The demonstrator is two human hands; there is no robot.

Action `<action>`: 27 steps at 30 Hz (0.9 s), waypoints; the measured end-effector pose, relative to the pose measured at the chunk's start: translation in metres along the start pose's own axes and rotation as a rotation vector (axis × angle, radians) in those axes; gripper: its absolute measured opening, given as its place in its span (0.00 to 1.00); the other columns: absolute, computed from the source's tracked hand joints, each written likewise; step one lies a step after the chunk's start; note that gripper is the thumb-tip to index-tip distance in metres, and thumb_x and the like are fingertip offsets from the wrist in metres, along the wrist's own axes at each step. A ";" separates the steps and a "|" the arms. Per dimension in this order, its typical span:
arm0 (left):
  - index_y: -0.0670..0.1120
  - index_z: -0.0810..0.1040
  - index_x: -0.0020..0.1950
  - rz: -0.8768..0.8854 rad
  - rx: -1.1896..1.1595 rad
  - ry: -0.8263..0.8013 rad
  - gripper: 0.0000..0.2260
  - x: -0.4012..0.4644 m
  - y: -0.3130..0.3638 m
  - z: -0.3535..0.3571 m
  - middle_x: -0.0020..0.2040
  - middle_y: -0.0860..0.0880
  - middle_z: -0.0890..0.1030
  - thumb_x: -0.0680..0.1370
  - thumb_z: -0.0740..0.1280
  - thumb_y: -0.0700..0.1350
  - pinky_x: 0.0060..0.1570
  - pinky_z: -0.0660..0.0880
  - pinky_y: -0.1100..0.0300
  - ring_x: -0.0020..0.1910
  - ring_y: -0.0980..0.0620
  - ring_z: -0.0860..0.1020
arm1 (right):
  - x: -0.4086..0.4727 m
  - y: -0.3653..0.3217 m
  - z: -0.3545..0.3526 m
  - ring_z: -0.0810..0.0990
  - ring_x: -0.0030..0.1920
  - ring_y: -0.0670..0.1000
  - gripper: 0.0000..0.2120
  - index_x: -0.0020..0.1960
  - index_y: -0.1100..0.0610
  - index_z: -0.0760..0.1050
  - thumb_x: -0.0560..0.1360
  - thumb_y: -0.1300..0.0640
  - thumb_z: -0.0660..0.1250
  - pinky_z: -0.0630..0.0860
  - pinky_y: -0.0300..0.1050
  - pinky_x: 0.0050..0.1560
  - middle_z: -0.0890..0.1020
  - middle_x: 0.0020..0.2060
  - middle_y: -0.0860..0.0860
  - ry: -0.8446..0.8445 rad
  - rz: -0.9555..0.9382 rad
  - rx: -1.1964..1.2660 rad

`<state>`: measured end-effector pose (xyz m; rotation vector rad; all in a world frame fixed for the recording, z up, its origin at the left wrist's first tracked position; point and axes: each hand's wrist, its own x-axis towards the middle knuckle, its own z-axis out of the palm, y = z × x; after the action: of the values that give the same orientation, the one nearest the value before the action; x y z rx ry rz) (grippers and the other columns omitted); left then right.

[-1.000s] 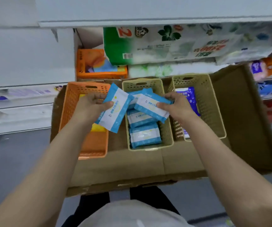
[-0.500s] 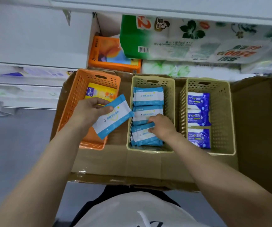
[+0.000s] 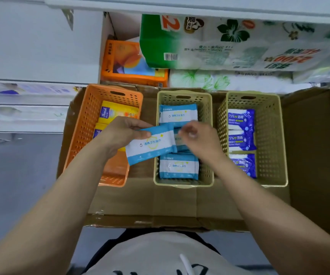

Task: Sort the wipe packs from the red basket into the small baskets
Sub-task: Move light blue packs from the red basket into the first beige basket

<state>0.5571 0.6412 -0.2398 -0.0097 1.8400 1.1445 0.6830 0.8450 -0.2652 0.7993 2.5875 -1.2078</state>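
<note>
My left hand (image 3: 118,135) grips a light-blue and white wipe pack (image 3: 152,144) by its left end, holding it over the gap between the orange basket (image 3: 84,124) and the middle beige basket (image 3: 206,108). My right hand (image 3: 197,139) hovers blurred above the middle basket with fingers loosely curled, just right of the held pack and holding nothing. Light-blue packs (image 3: 179,165) lie in the middle basket. Yellow packs (image 3: 118,112) lie in the orange basket. Dark-blue alcohol wipe packs (image 3: 240,120) fill the right beige basket (image 3: 269,135). The red basket is out of view.
The three baskets sit in a shallow cardboard tray (image 3: 160,203) with a raised flap (image 3: 317,155) on the right. Behind it a shelf holds an orange tissue pack (image 3: 128,62) and large paper roll packs (image 3: 219,42). A white shelf edge (image 3: 180,4) runs overhead.
My right hand left its pack in the middle basket and rose toward the pack held by my left hand. My left hand shifted its pack rightward toward the middle basket.
</note>
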 end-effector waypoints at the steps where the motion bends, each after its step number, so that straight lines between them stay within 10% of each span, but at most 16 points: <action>1: 0.49 0.85 0.50 0.003 0.021 -0.026 0.10 0.002 0.005 0.003 0.45 0.50 0.86 0.71 0.76 0.40 0.37 0.79 0.64 0.41 0.55 0.85 | 0.006 -0.009 -0.010 0.79 0.52 0.40 0.10 0.53 0.46 0.80 0.75 0.43 0.69 0.77 0.41 0.53 0.83 0.50 0.40 -0.021 0.059 0.248; 6: 0.49 0.84 0.50 0.127 0.066 -0.010 0.11 0.014 0.024 0.023 0.45 0.51 0.85 0.70 0.78 0.41 0.35 0.75 0.71 0.39 0.61 0.82 | 0.034 -0.029 -0.034 0.81 0.52 0.46 0.14 0.55 0.49 0.81 0.71 0.45 0.75 0.78 0.42 0.50 0.83 0.49 0.44 -0.508 0.009 0.122; 12: 0.48 0.72 0.67 0.135 0.143 0.345 0.22 0.027 0.000 0.041 0.57 0.53 0.78 0.75 0.73 0.46 0.50 0.74 0.60 0.54 0.54 0.77 | 0.064 -0.006 -0.046 0.80 0.49 0.46 0.18 0.60 0.53 0.79 0.72 0.51 0.75 0.75 0.38 0.46 0.80 0.48 0.44 -0.160 0.125 0.167; 20: 0.56 0.72 0.68 0.105 0.136 0.317 0.23 0.033 -0.029 0.063 0.48 0.51 0.80 0.76 0.72 0.41 0.49 0.80 0.51 0.51 0.51 0.79 | 0.105 -0.003 -0.028 0.78 0.58 0.55 0.17 0.62 0.57 0.78 0.75 0.53 0.72 0.71 0.44 0.51 0.80 0.55 0.53 -0.212 -0.016 -0.354; 27: 0.60 0.68 0.72 0.074 0.126 0.279 0.28 0.038 -0.038 0.064 0.45 0.52 0.79 0.76 0.71 0.41 0.40 0.77 0.60 0.47 0.55 0.79 | 0.095 0.002 0.003 0.68 0.67 0.60 0.24 0.69 0.55 0.71 0.76 0.50 0.70 0.75 0.54 0.55 0.74 0.64 0.58 0.095 -0.038 -0.679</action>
<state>0.5970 0.6816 -0.3011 -0.0313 2.1730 1.1200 0.6039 0.8812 -0.3036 0.6588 2.8063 -0.2395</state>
